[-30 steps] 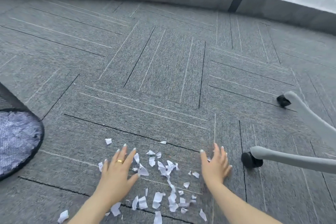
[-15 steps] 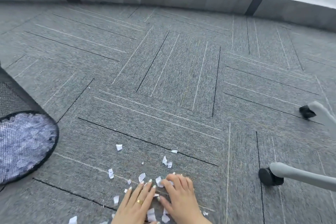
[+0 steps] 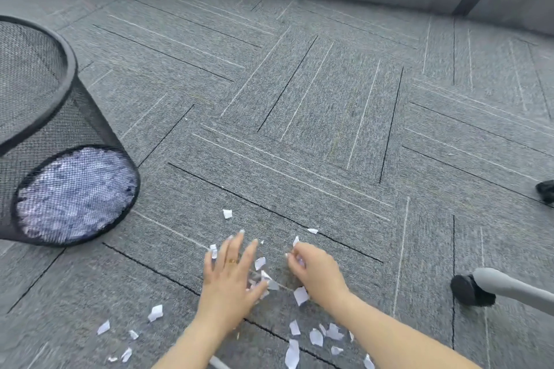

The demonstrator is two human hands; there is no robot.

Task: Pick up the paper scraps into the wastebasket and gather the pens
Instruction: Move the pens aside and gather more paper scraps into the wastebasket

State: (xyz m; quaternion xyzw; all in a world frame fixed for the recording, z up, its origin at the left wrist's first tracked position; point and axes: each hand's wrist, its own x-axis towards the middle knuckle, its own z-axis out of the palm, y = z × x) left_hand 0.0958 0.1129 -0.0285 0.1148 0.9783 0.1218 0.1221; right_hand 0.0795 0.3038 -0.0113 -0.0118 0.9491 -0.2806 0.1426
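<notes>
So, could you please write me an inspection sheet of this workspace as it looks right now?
Surface: grey carpet tiles with dark and pale line patterns.
Job's things: white paper scraps scattered on the carpet around the hands and nearer the camera; black mesh wastebasket on the left, apart from the scraps, pale contents showing through the mesh; pens: nothing seen.
Clutter: nothing seen.
Hands: left hand with fingers spread, flat on the scraps; right hand with fingers curled round scraps.
Cables: nothing seen.
Surroundings: grey chair leg with black castor on the right; grey wall base and window frame at the back.
</notes>
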